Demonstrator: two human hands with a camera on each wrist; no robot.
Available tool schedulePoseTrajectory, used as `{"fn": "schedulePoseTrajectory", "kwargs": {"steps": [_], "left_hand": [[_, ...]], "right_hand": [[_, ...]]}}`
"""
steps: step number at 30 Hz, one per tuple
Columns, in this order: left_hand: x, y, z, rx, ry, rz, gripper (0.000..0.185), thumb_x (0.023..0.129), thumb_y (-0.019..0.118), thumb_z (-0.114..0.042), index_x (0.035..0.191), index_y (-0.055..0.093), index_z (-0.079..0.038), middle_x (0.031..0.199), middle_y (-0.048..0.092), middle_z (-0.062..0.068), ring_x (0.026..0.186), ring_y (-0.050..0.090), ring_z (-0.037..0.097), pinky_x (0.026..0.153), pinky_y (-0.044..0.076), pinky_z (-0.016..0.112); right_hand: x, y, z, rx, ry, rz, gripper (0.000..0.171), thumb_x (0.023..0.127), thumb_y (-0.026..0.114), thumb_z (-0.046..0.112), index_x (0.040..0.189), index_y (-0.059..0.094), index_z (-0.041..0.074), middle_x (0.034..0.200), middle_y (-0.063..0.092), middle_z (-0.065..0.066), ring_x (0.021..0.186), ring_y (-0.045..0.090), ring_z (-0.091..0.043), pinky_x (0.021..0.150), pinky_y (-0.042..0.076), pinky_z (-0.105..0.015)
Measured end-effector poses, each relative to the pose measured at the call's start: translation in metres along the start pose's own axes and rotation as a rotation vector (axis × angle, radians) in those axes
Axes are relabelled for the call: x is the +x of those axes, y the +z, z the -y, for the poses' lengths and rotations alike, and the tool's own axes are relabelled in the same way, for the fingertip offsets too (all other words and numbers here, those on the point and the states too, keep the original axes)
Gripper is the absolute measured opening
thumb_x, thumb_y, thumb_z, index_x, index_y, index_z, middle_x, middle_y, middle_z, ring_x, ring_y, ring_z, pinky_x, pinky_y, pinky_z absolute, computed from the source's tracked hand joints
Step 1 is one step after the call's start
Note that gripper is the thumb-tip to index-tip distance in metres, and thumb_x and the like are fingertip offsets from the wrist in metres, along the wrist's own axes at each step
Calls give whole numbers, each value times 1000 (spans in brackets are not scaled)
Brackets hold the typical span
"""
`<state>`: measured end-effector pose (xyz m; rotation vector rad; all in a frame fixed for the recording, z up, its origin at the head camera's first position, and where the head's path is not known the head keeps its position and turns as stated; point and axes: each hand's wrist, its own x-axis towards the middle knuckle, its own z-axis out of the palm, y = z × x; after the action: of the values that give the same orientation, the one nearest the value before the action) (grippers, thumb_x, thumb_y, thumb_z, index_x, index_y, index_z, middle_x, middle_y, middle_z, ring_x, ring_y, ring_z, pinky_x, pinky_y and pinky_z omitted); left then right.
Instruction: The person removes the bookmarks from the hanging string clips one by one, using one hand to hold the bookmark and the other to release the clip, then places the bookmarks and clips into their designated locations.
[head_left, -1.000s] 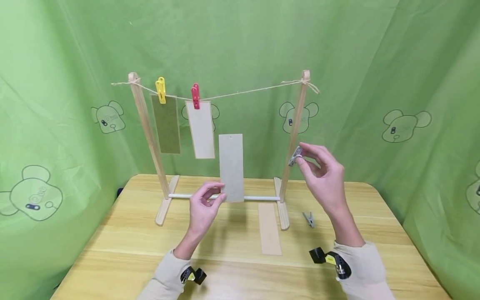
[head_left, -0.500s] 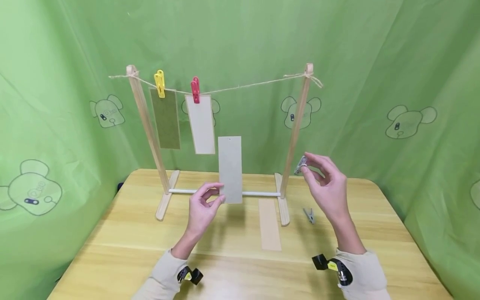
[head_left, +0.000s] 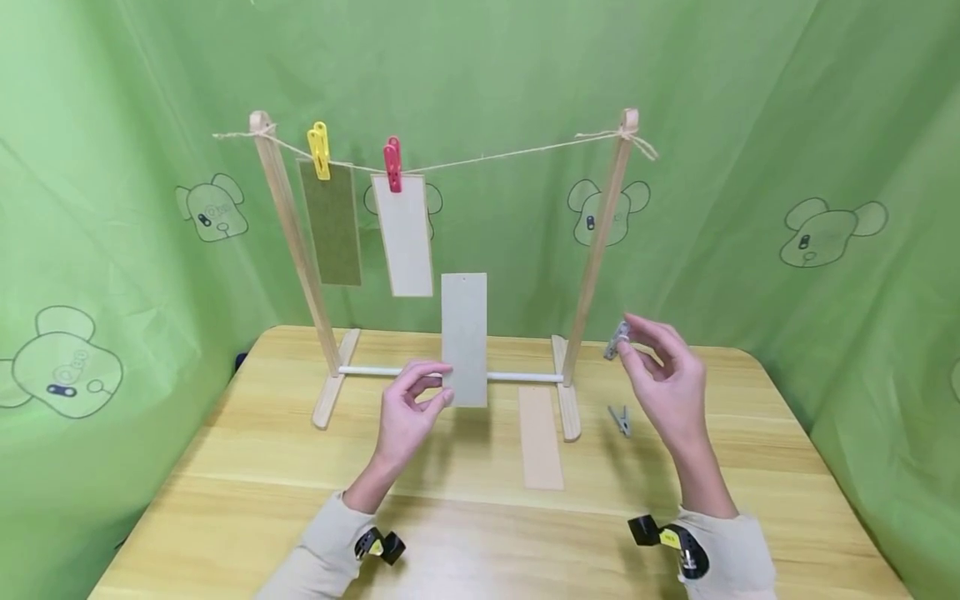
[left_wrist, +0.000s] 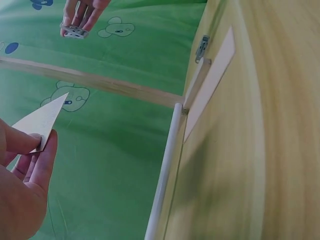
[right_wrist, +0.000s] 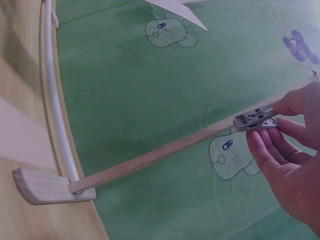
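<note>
My left hand (head_left: 408, 410) pinches a pale grey card (head_left: 464, 337) by its lower left edge. The card stands upright in the air, a small hole near its top. Between thumb and fingers of my right hand (head_left: 670, 379) is a grey clothespin (head_left: 617, 340), right of the rack's right post; the right wrist view shows this clothespin (right_wrist: 255, 119) from close by. On the string (head_left: 510, 155) a yellow clothespin (head_left: 318, 152) holds an olive card (head_left: 331, 225), and a red clothespin (head_left: 393, 165) a white card (head_left: 403, 237).
The wooden rack's right post (head_left: 600, 250) and left post (head_left: 294, 242) carry the string, joined low by a white rod (head_left: 525, 377). A peach card (head_left: 541, 437) lies on the table (head_left: 480, 542). Another grey clothespin (head_left: 621, 420) lies right of the rack's foot.
My right hand has moved down and to the right with the clothespin. The left hand keeps the card nearly in place. The head view has tilted, so the rack appears higher.
</note>
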<state>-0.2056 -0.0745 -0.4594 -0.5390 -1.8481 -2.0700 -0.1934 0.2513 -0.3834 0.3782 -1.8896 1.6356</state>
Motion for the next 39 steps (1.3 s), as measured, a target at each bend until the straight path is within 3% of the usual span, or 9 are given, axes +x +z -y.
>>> {"fn": "schedulePoseTrajectory", "kwargs": {"steps": [9, 20, 39], "left_hand": [[-5, 2, 5, 3, -38, 19, 39, 82, 71, 21, 117, 69, 5, 120, 62, 21, 99, 66, 31, 83, 64, 36], [-14, 2, 17, 3, -92, 38, 39, 81, 71, 22, 117, 70, 6, 120, 64, 22, 99, 67, 27, 84, 64, 38], [-28, 5, 26, 6, -219, 71, 40, 79, 73, 20, 116, 70, 5, 119, 66, 21, 100, 67, 34, 86, 63, 34]], "right_hand": [[-10, -12, -13, -5, 75, -64, 36, 91, 68, -12, 127, 64, -13, 117, 64, -15, 107, 66, -18, 95, 57, -23], [-25, -24, -34, -57, 134, -120, 35, 90, 69, -13, 125, 65, -12, 114, 68, -9, 103, 67, -12, 93, 57, -20], [-29, -35, -53, -173, 207, -170, 35, 91, 73, -3, 126, 68, -5, 112, 70, -5, 101, 67, -6, 90, 56, -14]]}}
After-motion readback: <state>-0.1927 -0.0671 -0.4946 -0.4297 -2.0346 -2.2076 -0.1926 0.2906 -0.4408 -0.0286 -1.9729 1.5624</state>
